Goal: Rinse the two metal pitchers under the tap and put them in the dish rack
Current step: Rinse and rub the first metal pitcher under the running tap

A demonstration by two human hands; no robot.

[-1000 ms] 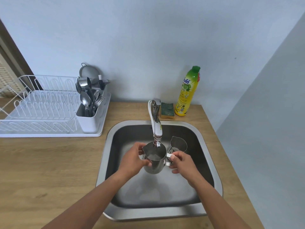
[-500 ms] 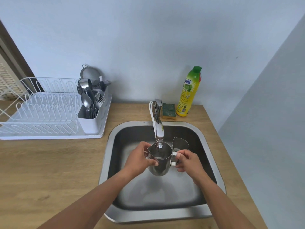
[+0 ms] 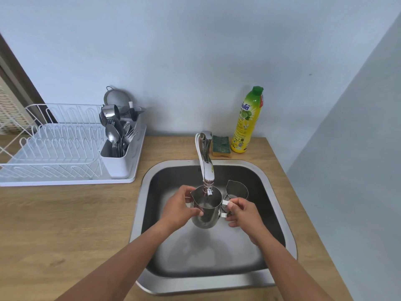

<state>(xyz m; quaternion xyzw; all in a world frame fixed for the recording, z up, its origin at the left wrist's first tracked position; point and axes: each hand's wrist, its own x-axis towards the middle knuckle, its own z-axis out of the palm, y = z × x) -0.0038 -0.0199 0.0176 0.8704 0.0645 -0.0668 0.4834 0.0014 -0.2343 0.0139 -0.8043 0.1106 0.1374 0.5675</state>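
I hold a shiny metal pitcher (image 3: 206,216) upright over the steel sink (image 3: 280,203), its mouth right under the tap (image 3: 206,164) spout. My left hand (image 3: 179,208) wraps its left side. My right hand (image 3: 243,212) pinches its handle on the right. A second metal pitcher (image 3: 236,190) stands in the sink just behind my right hand, partly hidden by it. The white dish rack (image 3: 54,153) sits on the counter to the left.
A cutlery holder (image 3: 118,148) full of spoons and forks stands at the rack's right end. A green sponge (image 3: 221,145) and a yellow dish soap bottle (image 3: 247,120) stand behind the sink by the wall. A wall closes in on the right.
The pitcher stays under the spout in both hands. It sits slightly more centred under the tap than a second ago; the view has shifted a little.
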